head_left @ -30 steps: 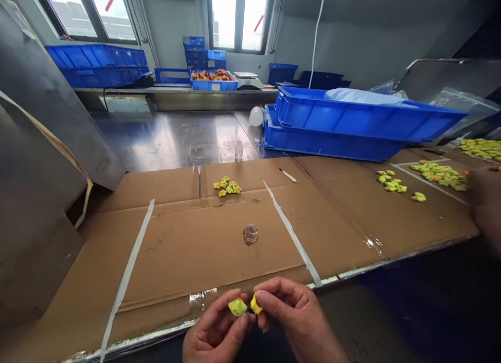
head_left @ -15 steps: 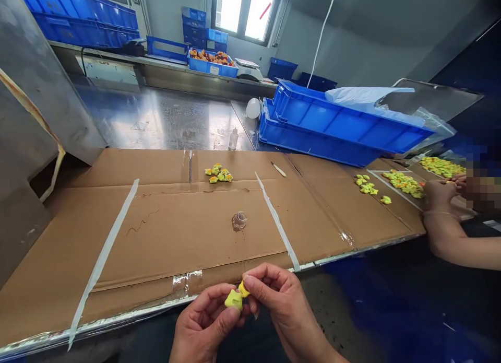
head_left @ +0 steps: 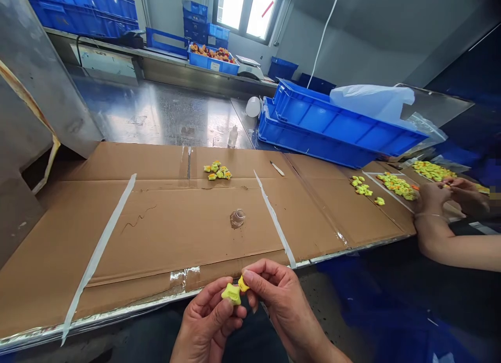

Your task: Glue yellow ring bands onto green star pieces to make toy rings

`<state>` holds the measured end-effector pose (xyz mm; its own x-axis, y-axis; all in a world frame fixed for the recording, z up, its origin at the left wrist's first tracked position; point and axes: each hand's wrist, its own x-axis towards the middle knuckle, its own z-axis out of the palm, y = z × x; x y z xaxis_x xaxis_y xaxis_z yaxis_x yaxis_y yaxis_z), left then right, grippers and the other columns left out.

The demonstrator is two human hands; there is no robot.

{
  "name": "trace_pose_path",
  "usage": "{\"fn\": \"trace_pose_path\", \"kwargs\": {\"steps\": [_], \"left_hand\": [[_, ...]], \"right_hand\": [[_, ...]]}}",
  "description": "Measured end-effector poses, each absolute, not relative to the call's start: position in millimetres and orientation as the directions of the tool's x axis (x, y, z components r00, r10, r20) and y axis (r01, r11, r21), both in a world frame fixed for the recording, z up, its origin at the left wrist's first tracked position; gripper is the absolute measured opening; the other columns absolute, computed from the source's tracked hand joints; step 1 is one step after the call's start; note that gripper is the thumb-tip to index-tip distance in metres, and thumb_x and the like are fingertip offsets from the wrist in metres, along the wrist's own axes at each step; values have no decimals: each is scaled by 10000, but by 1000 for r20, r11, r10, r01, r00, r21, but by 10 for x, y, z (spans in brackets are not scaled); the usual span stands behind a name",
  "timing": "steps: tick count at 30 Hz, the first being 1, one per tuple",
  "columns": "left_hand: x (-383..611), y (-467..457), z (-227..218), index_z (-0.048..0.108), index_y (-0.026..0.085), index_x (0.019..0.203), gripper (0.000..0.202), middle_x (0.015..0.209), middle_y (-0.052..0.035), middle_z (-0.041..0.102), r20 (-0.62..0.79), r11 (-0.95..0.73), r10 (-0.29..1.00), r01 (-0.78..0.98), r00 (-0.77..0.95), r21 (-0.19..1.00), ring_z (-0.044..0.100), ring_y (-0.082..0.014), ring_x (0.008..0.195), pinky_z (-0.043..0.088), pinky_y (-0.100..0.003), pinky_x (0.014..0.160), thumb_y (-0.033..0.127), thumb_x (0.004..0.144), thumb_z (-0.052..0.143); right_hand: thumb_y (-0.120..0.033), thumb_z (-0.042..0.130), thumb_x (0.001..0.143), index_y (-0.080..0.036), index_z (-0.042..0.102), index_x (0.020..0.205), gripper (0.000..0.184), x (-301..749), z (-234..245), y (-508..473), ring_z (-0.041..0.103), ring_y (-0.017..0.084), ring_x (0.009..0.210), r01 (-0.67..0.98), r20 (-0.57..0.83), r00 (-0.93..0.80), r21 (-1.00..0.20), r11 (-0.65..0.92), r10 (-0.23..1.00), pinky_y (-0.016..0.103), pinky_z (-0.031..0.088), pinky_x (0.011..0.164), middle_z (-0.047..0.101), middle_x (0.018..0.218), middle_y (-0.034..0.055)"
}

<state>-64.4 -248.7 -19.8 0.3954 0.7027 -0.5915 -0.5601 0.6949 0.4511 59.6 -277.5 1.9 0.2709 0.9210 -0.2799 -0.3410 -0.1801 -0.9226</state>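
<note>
Between thumb and fingers, my left hand [head_left: 209, 318] pinches a yellow-green star-shaped piece [head_left: 231, 294] with a shallow recess in its face. A smaller yellow-orange piece [head_left: 243, 284] sits in the pinch of my right hand [head_left: 274, 295], right beside the star; whether the two touch I cannot tell. Both hands are in front of the cardboard's near edge. Beyond them on the cardboard stands a small clear cup [head_left: 237, 217] on a wet-looking patch. A small pile of yellow-green pieces with orange parts [head_left: 217, 171] lies farther back.
Cardboard [head_left: 188, 227] with white tape strips covers the table. A white-handled slim tool [head_left: 277, 168] and a small bottle [head_left: 233, 137] are farther off. Stacked blue crates [head_left: 321, 133] stand at back right. At right, a co-worker's hands [head_left: 442, 193] work near more yellow-green pieces [head_left: 397, 186].
My left hand has turned the star-shaped piece so its recessed face shows more. The right hand keeps its pinch on the small piece. The view has shifted slightly.
</note>
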Motion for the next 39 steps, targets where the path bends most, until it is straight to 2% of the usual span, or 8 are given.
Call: {"fn": "trace_pose_path", "kwargs": {"steps": [6,19,26,32,36,39], "left_hand": [[-676,-2481,-230,773,136,722,319,674,-103,763,-601,735,658,-561,454,381,709,-184,564,577,-185,517,232,447,905],[-716,-2474,-276,775,123,783,328,661,-93,750,-540,762,637,-554,550,335,675,-121,533,558,-147,524,249,501,887],[-717,-2487,-250,780,129,747,325,632,-86,745,-544,745,657,-561,522,361,669,-122,516,553,-140,522,259,473,897],[-710,-2477,-272,765,171,684,338,579,-45,723,-536,708,693,-596,483,379,635,-97,458,516,-113,441,277,399,915],[-729,-2436,-321,770,183,678,343,675,-74,762,-556,648,736,-637,385,417,590,-66,426,480,-101,410,278,385,920],[-734,-2413,-335,773,151,684,361,717,-90,771,-548,630,755,-632,360,452,604,-83,460,501,-114,429,247,371,924]], "right_hand": [[-321,746,794,-117,664,741,227,583,61,-2766,500,72,523,-357,-281,268,-917,-175,921,172,409,530,601,614,-4],[-333,761,776,-113,688,778,232,550,103,-2778,553,91,538,-300,-275,255,-934,-194,927,183,457,538,650,641,25],[-330,774,761,-116,692,759,229,544,117,-2772,550,90,520,-301,-274,265,-934,-190,924,182,454,525,642,609,19],[-316,787,744,-134,707,764,200,560,79,-2757,550,85,523,-319,-273,280,-931,-179,920,172,448,509,638,629,8],[-307,787,743,-150,717,781,176,728,148,-2646,590,104,551,-199,-183,357,-973,-117,916,184,484,548,656,609,9],[-320,733,794,-168,713,840,160,956,222,-2461,634,141,619,123,45,398,-992,-5,916,237,526,612,689,703,27]]}}
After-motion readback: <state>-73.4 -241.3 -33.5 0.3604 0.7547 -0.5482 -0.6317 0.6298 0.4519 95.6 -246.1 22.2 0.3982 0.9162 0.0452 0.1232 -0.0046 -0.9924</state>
